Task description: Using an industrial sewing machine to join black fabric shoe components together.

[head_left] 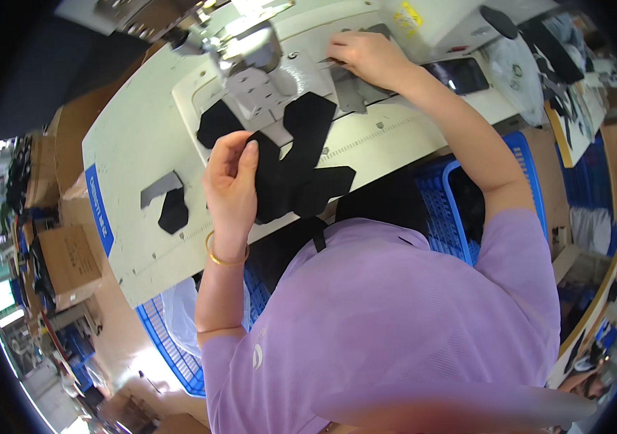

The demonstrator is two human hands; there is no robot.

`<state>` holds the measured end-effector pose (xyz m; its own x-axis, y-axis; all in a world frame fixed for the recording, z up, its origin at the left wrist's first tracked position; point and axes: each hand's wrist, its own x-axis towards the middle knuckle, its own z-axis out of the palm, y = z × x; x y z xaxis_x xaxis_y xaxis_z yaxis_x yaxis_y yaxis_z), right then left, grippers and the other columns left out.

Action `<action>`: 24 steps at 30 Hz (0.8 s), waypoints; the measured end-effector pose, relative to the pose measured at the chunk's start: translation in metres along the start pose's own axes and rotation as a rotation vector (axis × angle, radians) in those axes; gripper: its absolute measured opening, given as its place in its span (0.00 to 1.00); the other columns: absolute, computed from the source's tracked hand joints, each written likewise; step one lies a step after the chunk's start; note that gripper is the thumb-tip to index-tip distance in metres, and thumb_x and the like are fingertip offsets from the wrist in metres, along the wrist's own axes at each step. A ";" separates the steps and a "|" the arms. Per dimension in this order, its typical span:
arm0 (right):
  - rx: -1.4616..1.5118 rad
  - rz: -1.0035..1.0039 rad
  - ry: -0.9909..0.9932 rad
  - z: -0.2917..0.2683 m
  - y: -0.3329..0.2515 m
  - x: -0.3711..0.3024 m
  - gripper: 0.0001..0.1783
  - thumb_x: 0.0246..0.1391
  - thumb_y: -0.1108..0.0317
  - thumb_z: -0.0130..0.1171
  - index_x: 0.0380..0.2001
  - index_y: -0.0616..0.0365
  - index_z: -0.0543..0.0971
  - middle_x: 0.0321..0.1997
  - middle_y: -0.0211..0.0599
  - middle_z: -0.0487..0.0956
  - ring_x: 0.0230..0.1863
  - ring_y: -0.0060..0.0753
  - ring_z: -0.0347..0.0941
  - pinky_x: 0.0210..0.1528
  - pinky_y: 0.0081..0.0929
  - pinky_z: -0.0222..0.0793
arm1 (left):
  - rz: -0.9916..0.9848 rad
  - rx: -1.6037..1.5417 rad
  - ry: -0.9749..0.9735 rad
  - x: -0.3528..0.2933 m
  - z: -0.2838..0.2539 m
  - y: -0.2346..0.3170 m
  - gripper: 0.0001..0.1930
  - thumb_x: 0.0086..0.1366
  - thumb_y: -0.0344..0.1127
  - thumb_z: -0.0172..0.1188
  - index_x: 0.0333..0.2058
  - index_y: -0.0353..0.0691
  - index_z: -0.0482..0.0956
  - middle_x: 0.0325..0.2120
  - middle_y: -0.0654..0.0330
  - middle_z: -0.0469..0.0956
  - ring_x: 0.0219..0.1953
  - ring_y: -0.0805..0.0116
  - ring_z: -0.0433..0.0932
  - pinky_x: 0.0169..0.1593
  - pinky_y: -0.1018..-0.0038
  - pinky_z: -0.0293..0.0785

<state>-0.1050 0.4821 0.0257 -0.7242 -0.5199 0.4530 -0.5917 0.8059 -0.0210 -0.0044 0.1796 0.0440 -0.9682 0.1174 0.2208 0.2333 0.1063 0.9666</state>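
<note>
My left hand (pixel 232 184) is closed, thumb and fingers pinching the edge of a black cut fabric piece (pixel 274 177) with several lobes. This fabric lies partly on the white sewing table (pixel 131 257) and hangs over its near edge, just in front of the sewing machine head (pixel 247 54). Farther right, my right hand (pixel 373 61) is closed at the fingertips on a thin grey piece (pixel 326 61), seen mostly edge-on. Beneath that hand lie flat grey pieces (pixel 352 94). The machine's needle area is hard to make out in the glare.
A small grey-and-black piece (pixel 172 210) lies on the table's left side. A dark phone (pixel 458 75) and a clear plastic bag (pixel 515 76) are to the right. Blue baskets (pixel 447 206) stand below the near edge. A cardboard box (pixel 68 264) sits at left.
</note>
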 end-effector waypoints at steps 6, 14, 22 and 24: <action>0.477 0.269 0.083 -0.079 -0.068 0.009 0.08 0.55 0.68 0.59 0.38 0.57 0.78 0.31 0.33 0.80 0.31 0.28 0.78 0.31 0.26 0.71 | 0.051 0.130 0.042 -0.001 -0.009 -0.001 0.07 0.68 0.26 0.56 0.43 0.33 0.78 0.32 0.67 0.77 0.32 0.84 0.72 0.37 0.86 0.68; 1.337 0.647 -0.091 -0.079 -0.170 0.007 0.16 0.59 0.61 0.57 0.21 0.60 0.78 0.13 0.29 0.76 0.15 0.17 0.69 0.19 0.21 0.60 | 0.094 0.046 0.060 -0.003 0.021 0.011 0.06 0.66 0.25 0.55 0.41 0.33 0.76 0.32 0.63 0.78 0.36 0.77 0.74 0.41 0.80 0.71; 1.188 0.660 -0.031 -0.064 -0.171 0.006 0.17 0.59 0.58 0.59 0.21 0.59 0.77 0.10 0.26 0.71 0.15 0.15 0.65 0.19 0.20 0.57 | 0.185 -0.341 -0.085 -0.014 0.024 0.009 0.12 0.66 0.29 0.53 0.47 0.31 0.72 0.37 0.59 0.77 0.40 0.74 0.75 0.46 0.77 0.70; 1.198 0.625 -0.038 -0.059 -0.170 0.003 0.16 0.59 0.60 0.59 0.22 0.60 0.77 0.12 0.27 0.72 0.16 0.15 0.65 0.19 0.20 0.57 | 0.116 -0.284 -0.086 -0.014 0.020 0.011 0.13 0.67 0.30 0.55 0.47 0.32 0.71 0.36 0.61 0.77 0.39 0.77 0.73 0.45 0.79 0.70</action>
<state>0.0135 0.3602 0.0830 -0.9813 -0.1835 0.0577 -0.0910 0.1785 -0.9797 0.0135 0.1994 0.0488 -0.9228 0.1965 0.3313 0.2954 -0.1911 0.9361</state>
